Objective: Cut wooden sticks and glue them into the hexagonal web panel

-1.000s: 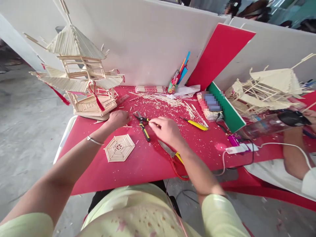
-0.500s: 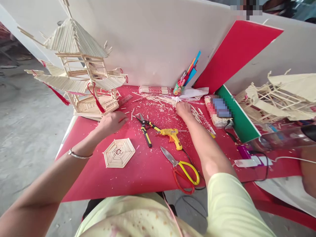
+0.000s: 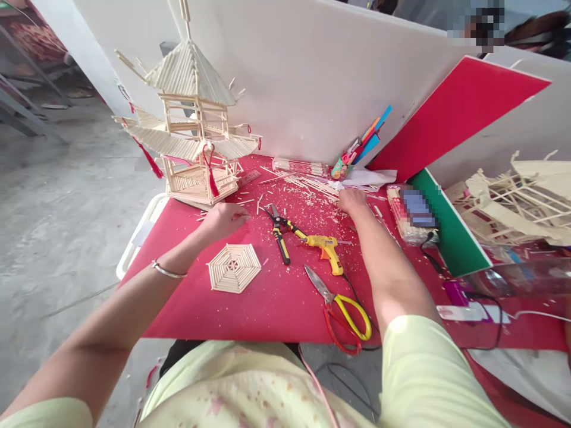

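Observation:
My left hand (image 3: 225,220) hovers over the red tabletop, thumb and fingers drawn together; whatever lies between the tips is too small to make out. Just behind it stands a pagoda model (image 3: 196,131) of thin wooden sticks with red tassels. Nearer me lies a flat hexagonal stick panel (image 3: 234,268). My right hand (image 3: 352,201) rests at the pile of loose wooden sticks (image 3: 312,185), fingers curled down and partly hidden, beside crumpled white paper (image 3: 372,176). Between the hands lie black-and-yellow pliers (image 3: 280,238) and a yellow glue gun (image 3: 326,248).
Large scissors (image 3: 341,315) with red and yellow handles lie near the front edge. A pen cup (image 3: 341,168) stands at the back. To the right are a phone (image 3: 418,207) on packed sticks, a green board (image 3: 459,232), a power strip (image 3: 464,312) and another stick model (image 3: 499,196).
The view has swung left, so everything sits further right in the picture. My left hand has come away from the pagoda's base and its fingers have drawn together. My right hand stays by the sticks.

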The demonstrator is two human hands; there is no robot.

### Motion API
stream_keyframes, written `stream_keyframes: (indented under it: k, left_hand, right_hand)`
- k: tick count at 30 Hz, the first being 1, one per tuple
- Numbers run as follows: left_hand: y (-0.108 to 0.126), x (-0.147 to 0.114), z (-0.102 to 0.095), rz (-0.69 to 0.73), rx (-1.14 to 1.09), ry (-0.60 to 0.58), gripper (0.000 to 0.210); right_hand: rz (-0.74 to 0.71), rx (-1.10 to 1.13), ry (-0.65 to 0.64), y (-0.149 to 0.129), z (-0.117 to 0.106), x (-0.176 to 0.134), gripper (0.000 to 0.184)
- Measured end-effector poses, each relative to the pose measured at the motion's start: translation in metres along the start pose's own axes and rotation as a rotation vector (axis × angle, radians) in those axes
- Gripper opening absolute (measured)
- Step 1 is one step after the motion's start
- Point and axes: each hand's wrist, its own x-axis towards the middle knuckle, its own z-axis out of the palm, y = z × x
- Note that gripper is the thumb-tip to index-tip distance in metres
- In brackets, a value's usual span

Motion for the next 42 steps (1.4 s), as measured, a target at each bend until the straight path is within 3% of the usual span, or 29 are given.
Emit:
stream_keyframes:
  k: [8, 13, 18, 23, 29, 33, 37, 39, 42]
  left_hand:
    - [0.030, 0.025, 0.021, -0.043, -0.226, 0.016, 0.032]
    - [0.051, 0.039, 0.030, -0.099, -0.557, -0.008, 0.038]
    - [0.051, 0.029, 0.023, -0.076, -0.548, 0.015, 0.035]
    - [0.026, 0.015, 0.011, -0.121, -0.497, 0.050, 0.037]
    - [0.009, 0.024, 0.013, -0.166, -0.507, 0.063, 0.037]
    - [0.017, 0.025, 0.014, -0.168, -0.575, 0.019, 0.033]
    - [0.031, 0.020, 0.012, -0.189, -0.638, 0.030, 0.035]
    - [0.039, 0.017, 0.010, -0.165, -0.685, 0.101, 0.037]
    - [0.048, 0.010, 0.009, -0.047, -0.801, 0.223, 0.035]
  right_hand:
    - [0.077, 0.039, 0.072, 0.010, -0.014, -0.037, 0.033]
    - [0.098, 0.081, 0.200, 0.002, -0.035, -0.065, 0.040]
    - [0.055, 0.129, 0.256, -0.016, -0.046, -0.075, 0.042]
    - [-0.093, 0.178, 0.126, -0.038, -0.040, -0.068, 0.029]
    - [-0.279, 0.204, -0.036, -0.082, -0.024, -0.058, 0.027]
    - [-0.288, 0.171, -0.012, -0.096, -0.027, -0.062, 0.023]
    - [-0.279, 0.180, 0.112, -0.103, -0.049, -0.081, 0.024]
    - [-0.371, 0.274, 0.168, -0.117, -0.062, -0.101, 0.024]
    - [-0.604, 0.592, 0.191, -0.154, -0.074, -0.146, 0.021]
